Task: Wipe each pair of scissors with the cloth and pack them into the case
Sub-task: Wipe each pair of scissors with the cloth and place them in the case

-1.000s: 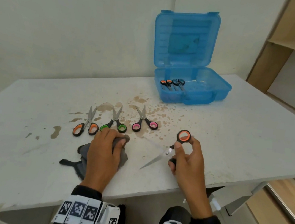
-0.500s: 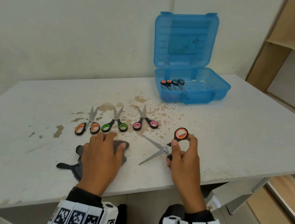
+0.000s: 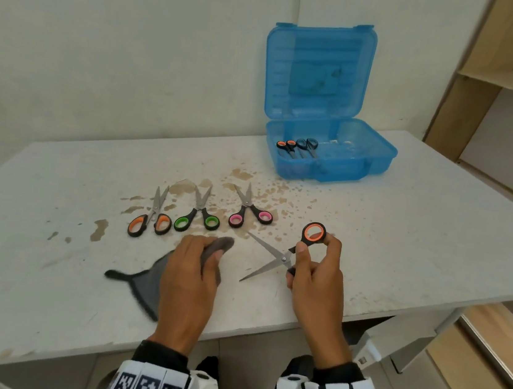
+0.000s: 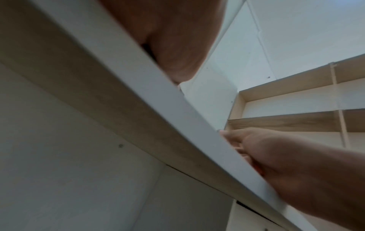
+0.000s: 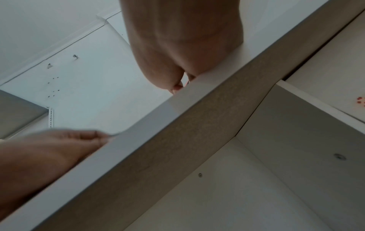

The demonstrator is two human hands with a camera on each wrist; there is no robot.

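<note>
In the head view, our right hand held the orange-handled scissors by the handles, thumb and fingers pinched around the upper ring, and the blades were now spread wide into a V, while a second ago they looked nearly closed and blurred in motion. Our left hand had curled its fingers into the grey cloth and bunched its front edge up from the table; half a second earlier this hand lay flatter on it. We judge that the wiping of this pair was about to begin, with each blade open for the cloth. Three more pairs, with orange, green and pink handles, lay in a row just behind the cloth, not yet wiped, and two pairs already lay in the left part of the open blue case, well apart at the far side. In the left wrist view we saw mostly the table edge from below, with the right hand beyond it; the cloth was hidden. In the right wrist view the table edge hid the scissors too, and the left hand showed with curled fingers.
</note>
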